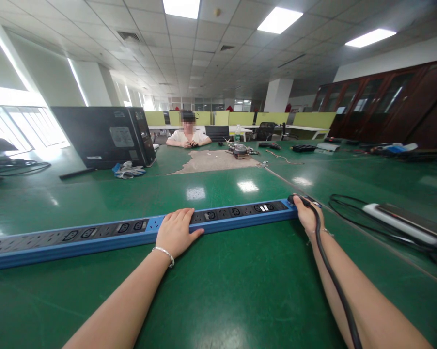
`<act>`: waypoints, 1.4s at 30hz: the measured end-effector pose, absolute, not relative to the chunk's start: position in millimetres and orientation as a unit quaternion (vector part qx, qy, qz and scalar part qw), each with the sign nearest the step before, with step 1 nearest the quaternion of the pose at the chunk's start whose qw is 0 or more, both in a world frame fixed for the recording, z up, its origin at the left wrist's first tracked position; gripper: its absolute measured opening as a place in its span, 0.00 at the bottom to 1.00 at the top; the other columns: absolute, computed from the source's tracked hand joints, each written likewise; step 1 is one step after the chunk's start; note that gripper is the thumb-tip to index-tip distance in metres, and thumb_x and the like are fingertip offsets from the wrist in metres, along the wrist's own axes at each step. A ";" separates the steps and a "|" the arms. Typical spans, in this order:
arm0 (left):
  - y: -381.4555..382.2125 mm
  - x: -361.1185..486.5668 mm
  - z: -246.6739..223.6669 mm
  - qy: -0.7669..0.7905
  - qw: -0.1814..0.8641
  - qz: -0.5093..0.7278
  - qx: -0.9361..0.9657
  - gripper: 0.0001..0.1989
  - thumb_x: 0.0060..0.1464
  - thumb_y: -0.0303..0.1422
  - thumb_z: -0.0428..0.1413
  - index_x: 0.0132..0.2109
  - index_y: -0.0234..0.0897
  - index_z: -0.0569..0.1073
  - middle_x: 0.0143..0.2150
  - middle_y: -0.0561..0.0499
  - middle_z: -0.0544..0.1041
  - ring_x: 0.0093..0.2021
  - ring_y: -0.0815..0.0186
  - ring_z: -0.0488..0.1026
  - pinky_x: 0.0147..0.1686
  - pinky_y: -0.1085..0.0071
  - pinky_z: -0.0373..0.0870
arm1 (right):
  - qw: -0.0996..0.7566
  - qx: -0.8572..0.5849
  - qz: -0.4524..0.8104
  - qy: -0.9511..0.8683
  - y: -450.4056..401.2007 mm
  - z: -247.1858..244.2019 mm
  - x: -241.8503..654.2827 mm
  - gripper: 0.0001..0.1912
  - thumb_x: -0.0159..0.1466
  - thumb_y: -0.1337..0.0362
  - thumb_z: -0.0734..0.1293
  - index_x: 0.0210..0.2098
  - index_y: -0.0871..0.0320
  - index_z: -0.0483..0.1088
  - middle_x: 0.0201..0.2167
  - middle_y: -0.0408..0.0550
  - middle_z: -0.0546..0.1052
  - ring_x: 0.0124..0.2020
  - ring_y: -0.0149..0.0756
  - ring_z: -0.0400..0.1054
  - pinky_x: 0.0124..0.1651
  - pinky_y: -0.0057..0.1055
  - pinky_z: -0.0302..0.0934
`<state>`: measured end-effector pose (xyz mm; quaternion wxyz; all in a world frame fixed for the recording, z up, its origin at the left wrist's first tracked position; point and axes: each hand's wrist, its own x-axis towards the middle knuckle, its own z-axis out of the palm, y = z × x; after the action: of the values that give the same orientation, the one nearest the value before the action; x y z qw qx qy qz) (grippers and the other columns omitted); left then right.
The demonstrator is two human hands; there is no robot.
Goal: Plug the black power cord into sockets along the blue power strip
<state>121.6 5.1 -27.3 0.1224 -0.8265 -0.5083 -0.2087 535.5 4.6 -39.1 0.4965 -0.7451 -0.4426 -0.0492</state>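
Observation:
A long blue power strip [124,237] with black socket panels lies across the green table, running out of view at the left. My left hand [175,233] is wrapped over its middle, thumb on the near side and fingers across the top. At the strip's right end, my right hand [307,215] is closed around the end of a thick black power cord [331,281], whose dark head rests against the strip. That cord trails back over my right forearm. Some of the right fingers are hidden, and I cannot tell whether the head is plugged in.
White and dark bars [403,223] with black cables lie at the right. A black computer case [105,138] stands back left, gloves [128,169] beside it. Across the table [218,300] sits another person [189,135], near a bottle [237,134] and a small device [240,151].

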 end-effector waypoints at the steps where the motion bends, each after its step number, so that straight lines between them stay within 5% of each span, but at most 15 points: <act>1: 5.0 121.7 -27.3 -0.508 0.123 -0.209 -0.826 0.28 0.51 0.48 0.51 0.55 0.36 0.65 0.53 0.43 0.70 0.53 0.55 0.66 0.53 0.59 0.59 | 0.490 -0.749 -0.048 -0.444 4.9 -39.5 536.1 0.26 0.56 0.46 0.58 0.38 0.57 0.75 0.38 0.52 0.77 0.45 0.48 0.67 0.48 0.42 0.59; 8: 4.2 122.7 -27.0 -0.514 0.116 -0.207 -0.824 0.28 0.51 0.48 0.51 0.55 0.37 0.65 0.54 0.43 0.70 0.54 0.56 0.65 0.54 0.59 0.58 | 0.466 -0.739 -0.077 -0.480 7.8 -42.1 540.9 0.24 0.56 0.46 0.58 0.34 0.57 0.76 0.33 0.51 0.77 0.41 0.47 0.68 0.46 0.41 0.60; 19: 5.2 121.7 -28.8 -0.509 0.124 -0.207 -0.826 0.28 0.52 0.48 0.50 0.55 0.36 0.64 0.54 0.43 0.70 0.54 0.56 0.65 0.53 0.59 0.58 | 0.407 -0.771 -0.092 -0.481 2.8 -54.4 540.2 0.25 0.57 0.46 0.59 0.46 0.51 0.72 0.47 0.50 0.73 0.55 0.50 0.58 0.54 0.47 0.54; 29: 4.9 122.1 -27.2 -0.512 0.128 -0.200 -0.825 0.28 0.52 0.48 0.50 0.55 0.36 0.64 0.54 0.43 0.70 0.53 0.56 0.65 0.53 0.60 0.58 | 0.424 -0.772 -0.102 -0.463 1.5 -53.2 534.1 0.22 0.56 0.48 0.60 0.43 0.51 0.74 0.44 0.50 0.75 0.54 0.49 0.60 0.55 0.48 0.53; 36: 5.4 121.7 -27.9 -0.510 0.130 -0.203 -0.826 0.28 0.52 0.48 0.50 0.55 0.36 0.64 0.54 0.43 0.70 0.53 0.56 0.66 0.53 0.59 0.59 | 0.640 -0.708 -0.118 -0.275 -3.7 -32.6 529.1 0.27 0.59 0.49 0.56 0.36 0.67 0.74 0.31 0.56 0.77 0.37 0.45 0.70 0.43 0.39 0.62; 42: 6.7 121.1 -29.1 -0.506 0.135 -0.210 -0.826 0.28 0.51 0.48 0.51 0.54 0.35 0.65 0.52 0.43 0.71 0.52 0.56 0.66 0.52 0.59 0.59 | 0.666 -0.678 -0.110 -0.291 -4.1 -38.8 532.6 0.22 0.55 0.51 0.61 0.35 0.63 0.75 0.35 0.53 0.78 0.39 0.43 0.70 0.45 0.36 0.62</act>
<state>121.1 6.7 -29.1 0.1355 -0.8257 -0.5055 -0.2105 532.6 -4.1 -38.8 0.6658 -0.6781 -0.2910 -0.1102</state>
